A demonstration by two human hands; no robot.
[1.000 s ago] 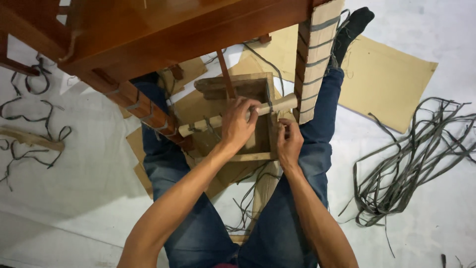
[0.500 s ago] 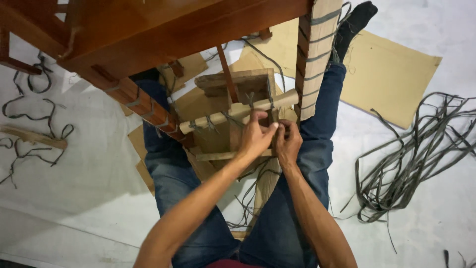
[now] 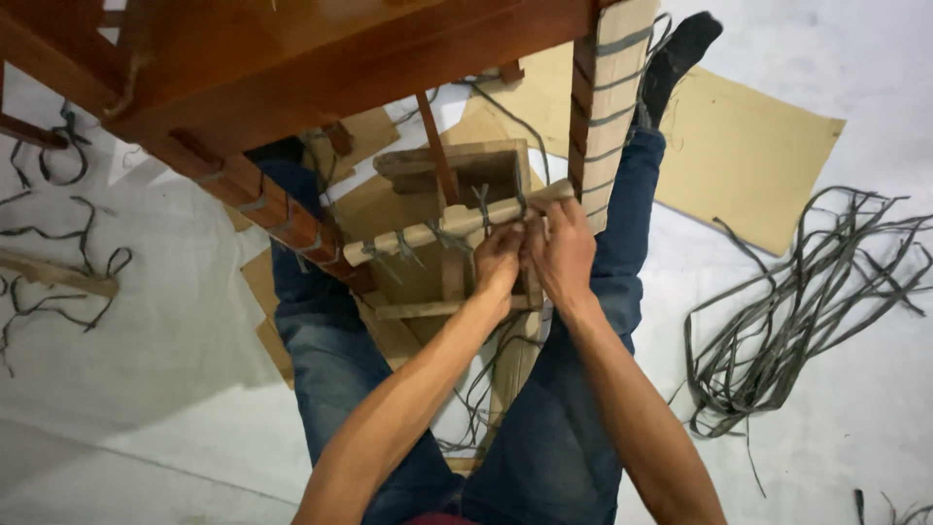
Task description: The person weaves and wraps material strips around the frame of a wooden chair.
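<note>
Head view: 2 hands are pressed together at a pale wooden rail (image 3: 437, 231) between 2 legs of a red-brown wooden chair frame (image 3: 292, 68). The left hand (image 3: 498, 261) is curled shut, fingers pinched on a grey strip (image 3: 483, 209) tied at the rail. The right hand (image 3: 562, 251) is closed beside it, fingertips bunched at the same knot. A small wooden stool (image 3: 457, 243) is seen below the rail. A grey strip bundle (image 3: 777, 321) lies on the floor, well apart, beside a cardboard sheet (image 3: 739, 156).
</note>
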